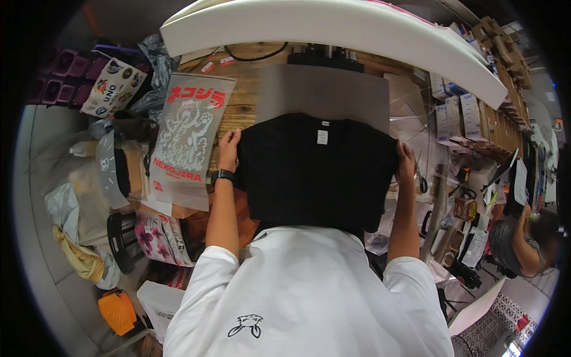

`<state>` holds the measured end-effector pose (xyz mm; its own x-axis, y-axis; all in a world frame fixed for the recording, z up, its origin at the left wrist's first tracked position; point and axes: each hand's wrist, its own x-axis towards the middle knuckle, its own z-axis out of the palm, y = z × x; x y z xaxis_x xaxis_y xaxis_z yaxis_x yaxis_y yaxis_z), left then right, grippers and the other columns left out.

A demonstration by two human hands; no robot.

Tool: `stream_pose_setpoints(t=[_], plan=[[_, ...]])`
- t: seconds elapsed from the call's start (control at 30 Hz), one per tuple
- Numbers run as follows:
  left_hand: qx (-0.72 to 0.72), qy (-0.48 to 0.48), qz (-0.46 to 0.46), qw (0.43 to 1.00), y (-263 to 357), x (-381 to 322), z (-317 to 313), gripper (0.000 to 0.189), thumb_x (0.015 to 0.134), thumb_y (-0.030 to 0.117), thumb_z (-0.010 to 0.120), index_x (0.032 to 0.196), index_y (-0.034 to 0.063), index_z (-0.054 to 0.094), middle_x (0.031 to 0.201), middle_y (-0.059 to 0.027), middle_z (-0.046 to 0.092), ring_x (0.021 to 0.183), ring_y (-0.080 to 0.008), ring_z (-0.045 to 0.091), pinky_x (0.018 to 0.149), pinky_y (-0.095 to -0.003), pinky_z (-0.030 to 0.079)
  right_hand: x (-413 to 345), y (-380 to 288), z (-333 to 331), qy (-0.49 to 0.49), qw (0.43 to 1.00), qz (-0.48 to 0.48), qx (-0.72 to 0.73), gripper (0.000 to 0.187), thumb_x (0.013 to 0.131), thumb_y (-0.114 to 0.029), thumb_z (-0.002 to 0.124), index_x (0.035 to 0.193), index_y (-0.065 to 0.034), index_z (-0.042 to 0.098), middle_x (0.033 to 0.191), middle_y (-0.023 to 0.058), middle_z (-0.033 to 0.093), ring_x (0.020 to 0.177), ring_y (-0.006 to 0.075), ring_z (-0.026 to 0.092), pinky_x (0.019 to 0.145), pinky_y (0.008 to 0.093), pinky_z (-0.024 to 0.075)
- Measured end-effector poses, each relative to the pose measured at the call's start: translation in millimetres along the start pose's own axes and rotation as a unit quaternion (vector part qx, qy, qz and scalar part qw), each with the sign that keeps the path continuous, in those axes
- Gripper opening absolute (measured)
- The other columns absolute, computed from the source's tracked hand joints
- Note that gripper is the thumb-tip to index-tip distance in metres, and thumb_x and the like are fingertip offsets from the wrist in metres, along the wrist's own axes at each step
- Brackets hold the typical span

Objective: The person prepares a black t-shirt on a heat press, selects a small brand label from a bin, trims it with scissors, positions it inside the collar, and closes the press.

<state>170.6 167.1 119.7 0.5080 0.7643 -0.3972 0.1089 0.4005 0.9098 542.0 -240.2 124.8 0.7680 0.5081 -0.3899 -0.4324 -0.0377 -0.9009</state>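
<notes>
A black T-shirt [312, 169] hangs spread between my two hands, its collar away from me and a white label inside the neck. My left hand [229, 149], with a black watch on the wrist, grips the shirt's left shoulder edge. On the opposite edge, my right hand [404, 161] pinches the fabric at the sleeve. Beyond the collar lies a flat grey platen [323, 91], partly covered by the shirt. To the left of my left hand is a translucent printed film [192, 138] with a white cat-like figure and red lettering.
A large white curved panel [321, 26] spans above the wooden table [243, 80]. Scissors [420, 174] lie beyond my right hand. Cardboard boxes [473, 118] are stacked at the right, where another person [515, 243] is at work. An orange plastic item [117, 312] sits lower left.
</notes>
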Motion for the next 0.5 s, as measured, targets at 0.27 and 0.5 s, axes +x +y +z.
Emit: stream_pose_setpoints(t=[0.27, 0.5], plan=[[0.141, -0.003, 0.069, 0.988, 18.2, -0.7, 12.7, 0.025, 0.096, 0.028, 0.067, 0.098, 0.0031, 0.069, 0.086, 0.0004, 0.061, 0.083, -0.0124, 0.054, 0.08, -0.0291, 0.044, 14.6, -9.4, -2.5, 0.044, 0.989, -0.058, -0.126, 0.03, 0.098, -0.024, 0.064, 0.11, 0.0033, 0.066, 0.097, 0.0053, 0.068, 0.088, 0.0134, 0.061, 0.083, 0.0278, 0.0474], [0.352, 0.037, 0.379, 0.855, 56.8, 5.1, 76.8, 0.018, 0.088, 0.021, 0.072, 0.1, 0.0083, 0.071, 0.097, -0.0083, 0.061, 0.096, -0.0256, 0.059, 0.082, -0.0385, 0.047, 6.4, -47.4, 95.2, 0.055, 0.815, -0.336, -0.469, 0.021, 0.092, -0.021, 0.065, 0.102, -0.0034, 0.07, 0.095, 0.0135, 0.067, 0.09, 0.0316, 0.066, 0.081, 0.0403, 0.0513]])
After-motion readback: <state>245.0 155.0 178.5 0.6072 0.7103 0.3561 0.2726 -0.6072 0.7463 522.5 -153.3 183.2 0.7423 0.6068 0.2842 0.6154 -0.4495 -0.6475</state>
